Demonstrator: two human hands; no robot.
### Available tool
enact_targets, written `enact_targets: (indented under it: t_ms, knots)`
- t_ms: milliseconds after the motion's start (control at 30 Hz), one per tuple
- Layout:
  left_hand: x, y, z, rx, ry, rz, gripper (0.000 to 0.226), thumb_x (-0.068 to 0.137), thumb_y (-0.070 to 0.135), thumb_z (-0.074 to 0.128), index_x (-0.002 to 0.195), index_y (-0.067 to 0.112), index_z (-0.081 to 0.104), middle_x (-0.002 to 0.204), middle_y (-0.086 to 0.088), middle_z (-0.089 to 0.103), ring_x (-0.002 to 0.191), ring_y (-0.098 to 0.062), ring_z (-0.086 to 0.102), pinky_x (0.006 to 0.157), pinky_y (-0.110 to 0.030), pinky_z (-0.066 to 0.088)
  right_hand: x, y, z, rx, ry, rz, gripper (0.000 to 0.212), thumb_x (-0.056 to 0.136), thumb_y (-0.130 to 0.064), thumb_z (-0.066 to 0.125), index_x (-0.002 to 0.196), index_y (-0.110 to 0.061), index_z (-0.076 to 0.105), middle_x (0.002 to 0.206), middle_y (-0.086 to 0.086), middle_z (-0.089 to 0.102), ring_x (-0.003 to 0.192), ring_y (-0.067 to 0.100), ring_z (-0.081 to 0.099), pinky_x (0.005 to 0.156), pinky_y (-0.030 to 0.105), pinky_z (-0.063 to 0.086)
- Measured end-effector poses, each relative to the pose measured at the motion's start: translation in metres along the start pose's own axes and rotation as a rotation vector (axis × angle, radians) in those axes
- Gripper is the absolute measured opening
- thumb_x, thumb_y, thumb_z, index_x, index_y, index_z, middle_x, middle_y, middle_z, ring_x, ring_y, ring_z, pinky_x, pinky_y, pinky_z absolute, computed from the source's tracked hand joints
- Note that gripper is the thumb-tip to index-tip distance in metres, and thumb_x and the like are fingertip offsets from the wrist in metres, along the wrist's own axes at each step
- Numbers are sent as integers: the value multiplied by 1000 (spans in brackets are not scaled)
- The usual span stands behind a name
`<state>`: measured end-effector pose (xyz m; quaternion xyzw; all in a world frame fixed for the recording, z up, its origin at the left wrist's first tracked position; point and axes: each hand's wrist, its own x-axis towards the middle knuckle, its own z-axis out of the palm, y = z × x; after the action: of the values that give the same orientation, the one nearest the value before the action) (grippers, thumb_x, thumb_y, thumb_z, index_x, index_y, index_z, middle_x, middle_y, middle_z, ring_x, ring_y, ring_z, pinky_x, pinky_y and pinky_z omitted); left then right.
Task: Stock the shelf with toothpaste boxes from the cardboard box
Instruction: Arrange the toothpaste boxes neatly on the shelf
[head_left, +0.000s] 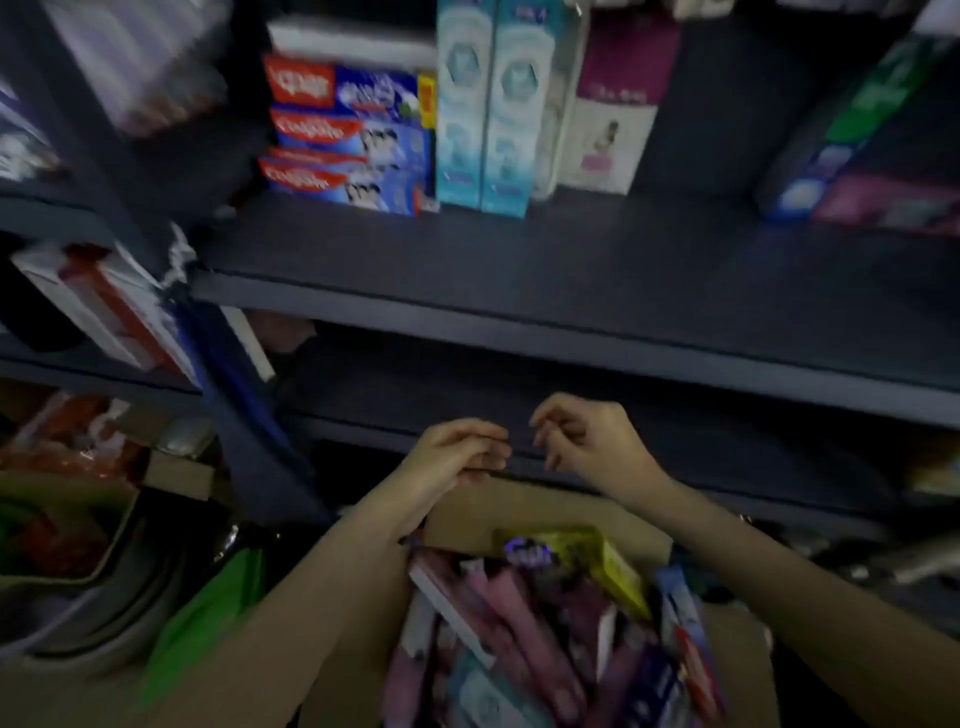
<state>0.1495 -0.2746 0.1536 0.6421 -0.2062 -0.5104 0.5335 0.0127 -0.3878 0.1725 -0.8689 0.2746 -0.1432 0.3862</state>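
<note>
Hovering empty, each hand (582, 441) hangs above the cardboard box (545, 512).

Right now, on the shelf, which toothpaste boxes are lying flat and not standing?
The red-and-blue boxes, stacked flat at the left. The teal boxes beside them stand upright.

Dark shelf (571, 270) carries toothpaste boxes (353, 150) (some stacked, some upright).

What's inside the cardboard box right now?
The cardboard box holds jumbled toothpaste boxes, pink, purple and one yellow box. Lower layers are covered.
</note>
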Motion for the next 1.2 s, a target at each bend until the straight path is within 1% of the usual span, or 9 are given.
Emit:
enact_targets:
  t_ms: [133,267,333,467,733,867,1033,1133,1200]
  knots:
    - [12,-71,47,130,-79,-182,31,92,-5,41,78,14,60,52,9,65,47,3,60,49,-10,42,-56,98,16,-274,-249,329,19,91,-11,52,102,-5,66,98,13,68,93,29,65,77,32,44]
    - [23,-125,77,322,-154,-286,34,94,-4,37,78,14,60,63,6,65,48,2,59,52,-13,41,-114,186,38,-278,-393,644,22,89,-24,45,92,-12,64,93,14,61,99,24,60,76,27,42]
    - [24,-141,87,396,-183,-333,28,95,0,38,85,12,61,72,3,64,58,-3,61,58,-17,43,-141,212,44,-220,-374,780,11,91,-19,52,91,-17,63,95,9,61,107,27,58,79,24,40]
    - [24,-161,101,480,-223,-384,23,97,3,39,92,10,60,78,1,65,68,-7,60,51,-12,43,-172,248,51,-301,-240,880,32,92,-17,51,120,-2,54,125,17,53,120,32,46,95,32,37]
    - [28,-193,122,606,-233,-436,24,96,0,37,99,5,61,77,2,63,62,-4,58,50,-10,42,-187,302,67,-79,-2,1230,71,80,-39,68,135,-6,37,134,18,43,125,38,40,101,44,39]
    - [31,-200,127,645,-243,-460,26,94,-2,36,95,7,60,77,1,64,58,-2,60,49,-8,42,-193,320,72,-90,-56,1252,75,80,-44,67,133,-5,32,128,21,51,121,38,46,96,42,41]
    - [40,-189,139,647,-266,-435,23,95,1,38,97,9,59,78,2,64,60,-3,60,56,-16,43,-179,310,40,-50,-113,1139,52,74,-40,76,106,-1,62,106,16,64,96,28,59,70,29,42]
    - [42,-173,149,577,-300,-433,13,93,14,53,105,13,58,92,-1,64,75,-11,62,56,-16,45,-163,271,10,473,-80,1038,18,78,-23,75,88,-10,66,90,9,67,72,15,62,60,20,45]
    - [41,-158,155,509,-401,-458,23,87,26,63,107,20,56,108,-1,63,94,-16,63,67,-20,49,-153,235,-3,860,-164,944,16,83,-14,68,98,-9,65,95,8,69,77,13,68,66,19,53]
